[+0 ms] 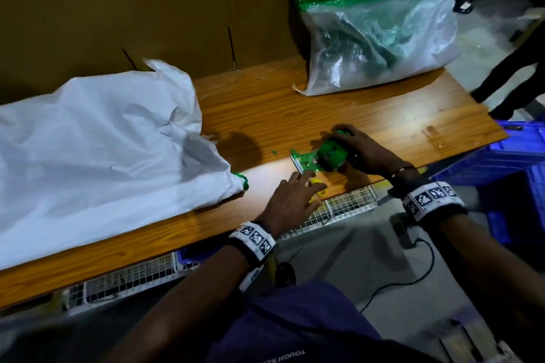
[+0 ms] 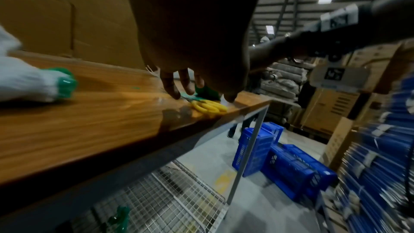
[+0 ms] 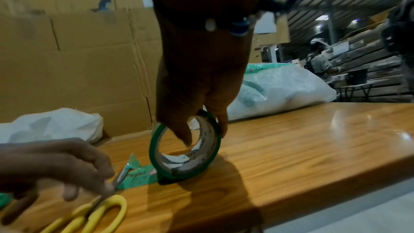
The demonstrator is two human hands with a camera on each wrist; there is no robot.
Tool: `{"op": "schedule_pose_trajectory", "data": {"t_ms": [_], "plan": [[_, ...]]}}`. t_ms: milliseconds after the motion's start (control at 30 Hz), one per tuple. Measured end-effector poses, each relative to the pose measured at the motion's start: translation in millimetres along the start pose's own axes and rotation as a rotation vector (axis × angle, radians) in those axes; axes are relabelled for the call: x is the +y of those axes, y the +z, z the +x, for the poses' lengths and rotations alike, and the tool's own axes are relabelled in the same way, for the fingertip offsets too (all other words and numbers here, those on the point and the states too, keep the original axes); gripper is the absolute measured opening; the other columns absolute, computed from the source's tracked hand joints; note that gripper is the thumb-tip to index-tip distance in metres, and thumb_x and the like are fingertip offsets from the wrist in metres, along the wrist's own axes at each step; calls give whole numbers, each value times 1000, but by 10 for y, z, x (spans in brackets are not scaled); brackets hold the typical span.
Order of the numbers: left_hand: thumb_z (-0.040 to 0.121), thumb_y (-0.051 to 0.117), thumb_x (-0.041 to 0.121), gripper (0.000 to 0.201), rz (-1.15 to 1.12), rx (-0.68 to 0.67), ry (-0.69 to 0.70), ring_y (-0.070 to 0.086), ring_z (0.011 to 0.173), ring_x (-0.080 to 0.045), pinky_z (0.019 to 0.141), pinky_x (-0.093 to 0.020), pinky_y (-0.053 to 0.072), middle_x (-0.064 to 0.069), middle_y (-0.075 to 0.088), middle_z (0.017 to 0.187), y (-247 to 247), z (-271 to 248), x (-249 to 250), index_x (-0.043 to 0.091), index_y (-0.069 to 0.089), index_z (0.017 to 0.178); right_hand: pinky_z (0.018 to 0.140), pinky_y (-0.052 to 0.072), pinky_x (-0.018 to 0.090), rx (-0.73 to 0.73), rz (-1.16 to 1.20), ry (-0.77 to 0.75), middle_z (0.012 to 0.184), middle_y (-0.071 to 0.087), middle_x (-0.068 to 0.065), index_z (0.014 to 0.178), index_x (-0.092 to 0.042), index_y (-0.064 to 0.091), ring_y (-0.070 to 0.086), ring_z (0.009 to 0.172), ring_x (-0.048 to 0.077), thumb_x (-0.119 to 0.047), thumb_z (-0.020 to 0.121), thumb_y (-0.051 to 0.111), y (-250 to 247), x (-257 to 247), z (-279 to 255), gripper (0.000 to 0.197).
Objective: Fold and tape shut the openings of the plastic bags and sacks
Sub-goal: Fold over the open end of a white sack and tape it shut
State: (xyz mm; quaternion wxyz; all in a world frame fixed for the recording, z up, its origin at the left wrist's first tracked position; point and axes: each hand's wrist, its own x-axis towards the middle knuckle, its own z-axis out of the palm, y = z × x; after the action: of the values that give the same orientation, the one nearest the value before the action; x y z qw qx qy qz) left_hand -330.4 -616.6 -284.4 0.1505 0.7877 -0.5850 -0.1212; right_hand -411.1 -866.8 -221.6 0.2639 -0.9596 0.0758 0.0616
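L hand at near table edge, fingers spread loose over yellow scissors, gripping nothing. Just beyond, R hand grips green tape roll standing on edge, fingers thru core; short tape tail stuck flat on wood toward L hand. Left: white sack lying flat, green tape at near corner. Far right: clear sack upright vs cardboard wall, top folded + taped green.

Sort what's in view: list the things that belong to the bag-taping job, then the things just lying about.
Job:
green tape roll, held by the right hand
yellow scissors, under the left hand
white sack
clear bag, top already taped green

Lying about:
blue crates on the floor
cardboard wall
wire rack under the table
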Motion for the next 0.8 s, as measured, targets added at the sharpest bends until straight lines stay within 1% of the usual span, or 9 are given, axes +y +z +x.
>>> {"op": "schedule_pose_trajectory", "data": {"t_ms": [33,67,100,200,367,533,633,733,800], "plan": [[101,61,40,35,-3,-8,3,45,125,-30,86,-46,51,-5,44,148,50,30,8,30,58,135,105,50,61,-2,-9,-5,152,37,26,152,-13,51,51,128,52,-8,88,69,-22,26,45,67],[101,62,36,32,-25,9,1,45,123,-30,87,-47,52,-5,47,144,89,33,-24,28,61,131,103,52,59,-2,-24,-12,149,38,24,152,-17,51,54,125,51,0,89,69,-37,68,89,67],[100,63,33,29,-54,41,-2,46,121,-29,87,-47,52,-5,50,140,108,10,-81,25,63,128,101,53,56,-10,-44,-5,147,38,21,153,-22,51,56,121,50,2,90,70,-61,89,117,69],[101,61,29,24,-122,151,-32,46,116,-28,88,-44,50,-5,56,133,97,-148,-359,19,66,122,100,55,51,-21,-69,52,144,35,15,153,-31,49,59,115,47,-4,88,78,-46,191,150,76],[100,63,23,19,-153,221,-52,49,115,-30,93,-42,44,-5,61,133,43,-338,-748,20,69,118,102,54,49,-22,-18,135,143,35,20,155,-30,46,57,117,48,-2,83,82,-77,159,144,86],[95,67,14,20,-181,279,-88,51,113,-28,93,-38,44,-7,64,128,86,-285,-688,14,73,115,101,55,55,-29,-64,114,141,37,20,151,-28,49,58,115,49,-7,87,80,-109,57,159,74],[93,68,9,21,-202,325,-121,51,113,-27,93,-35,41,-8,65,126,116,-266,-659,12,74,113,98,57,50,-6,-89,85,134,41,20,147,-23,54,59,108,48,-9,89,78,-165,-90,167,64],[90,67,9,22,-214,339,-155,52,112,-26,93,-36,44,-6,67,124,118,-254,-625,13,76,110,94,57,49,18,-92,63,130,41,19,146,-21,55,58,105,44,-8,87,80,-246,-225,210,66],[88,65,12,24,-230,339,-175,53,110,-25,91,-36,46,-3,68,123,121,-247,-626,15,77,108,90,55,42,38,-86,48,130,41,17,146,-22,54,56,105,39,-6,86,81,-289,-319,255,67]]}}
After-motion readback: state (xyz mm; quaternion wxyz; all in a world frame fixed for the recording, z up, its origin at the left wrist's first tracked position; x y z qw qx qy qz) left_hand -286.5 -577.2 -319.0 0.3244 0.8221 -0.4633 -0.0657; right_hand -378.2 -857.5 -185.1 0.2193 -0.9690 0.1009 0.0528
